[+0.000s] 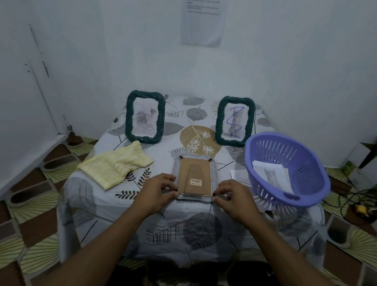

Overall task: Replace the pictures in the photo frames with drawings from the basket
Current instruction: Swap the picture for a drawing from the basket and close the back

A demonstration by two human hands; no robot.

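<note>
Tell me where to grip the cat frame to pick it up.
Probably its top rim, coming from above. The cat frame stands upright, the basket crowds its lower right corner, and the thick twisted border should give the fingers good purchase.

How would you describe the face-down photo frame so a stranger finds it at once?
On the leaf-patterned table, look at the near edge, between the yellow cloth and the purple basket. The frame lies flat there, brown cardboard back up, while the two green frames stand upright behind.
</note>
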